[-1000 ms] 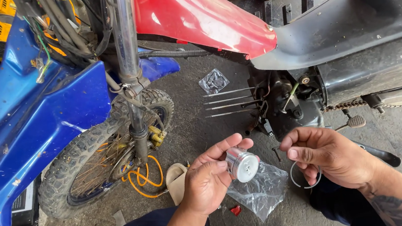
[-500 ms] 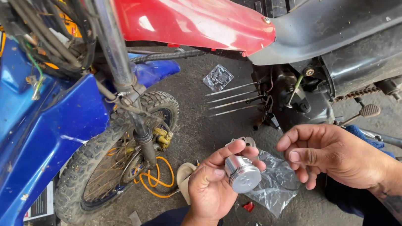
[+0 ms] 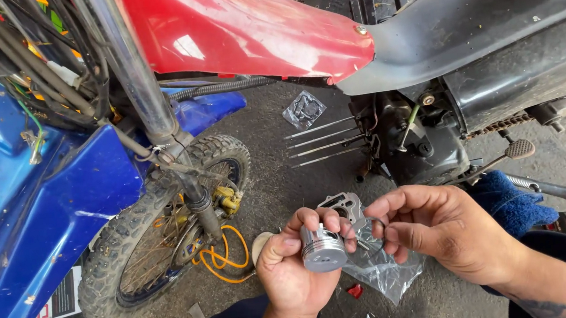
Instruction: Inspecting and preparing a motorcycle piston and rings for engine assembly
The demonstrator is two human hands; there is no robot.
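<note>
Head view: left hand (image 3: 293,270) grips a piston (image 3: 322,247) (silver, grooved, cylindrical).

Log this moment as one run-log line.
left hand: grips piston | right hand: pinches thin ring beside piston | below: clear plastic bag | behind: engine studs, bare

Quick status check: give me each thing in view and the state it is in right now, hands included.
left hand: closed around the piston
piston: out of the engine, held on its side
right hand: pinching a thin ring
thin ring: held beside the piston, not fitted
clear plastic bag: crumpled, below the hands
four studs: bare, sticking out of the engine
small bag: lying on the floor
</note>
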